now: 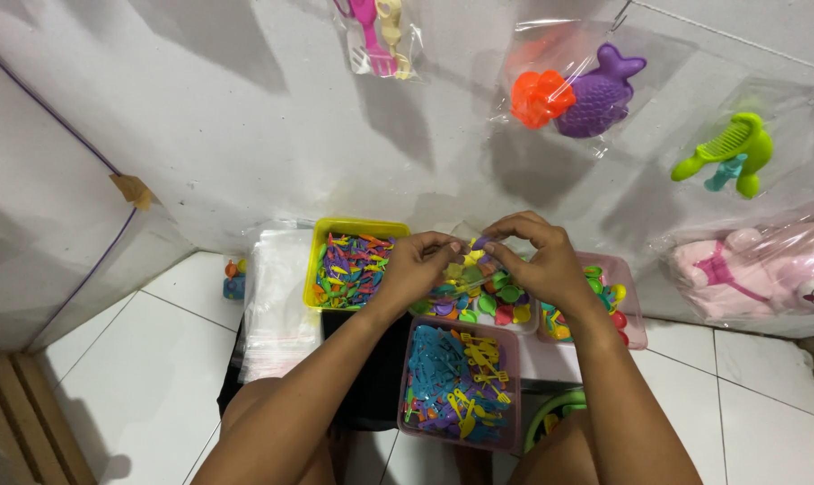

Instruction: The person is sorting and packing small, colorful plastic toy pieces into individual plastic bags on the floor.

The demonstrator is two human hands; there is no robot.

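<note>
purple plastic shows between the fingertips of both hands: a small purple piece (480,242) is pinched there, held above the middle tub (525,325) of mixed toy parts. it is too small and too covered by fingers to tell its long axis or which way it points. the left hand (418,266) comes in from the lower left with its fingers curled and the tips closed on the piece; the right hand (540,260) arches over from the right, fingertips bent down onto the same spot, so the two hands meet at the tips, close together.

below the hands, the middle tub holds green, yellow, pink and purple bits. just left of it sits a yellow tub (314,260) full of thin, pointed pieces in many colours. nearer the person, a clear pinkish tub (407,406) holds mostly blue small pieces with some yellow forks among them. to the right, a pink tub (631,305) carries round coloured parts, partly hidden by the right forearm. a stack of clear plastic bags (277,305) lies left of the yellow tub on the white tiled floor (146,359).

on the white wall hang clear packets: a purple mermaid-tail mould with an orange shape (573,94), a green comb toy (728,153) and a pink plush toy (757,269).
</note>
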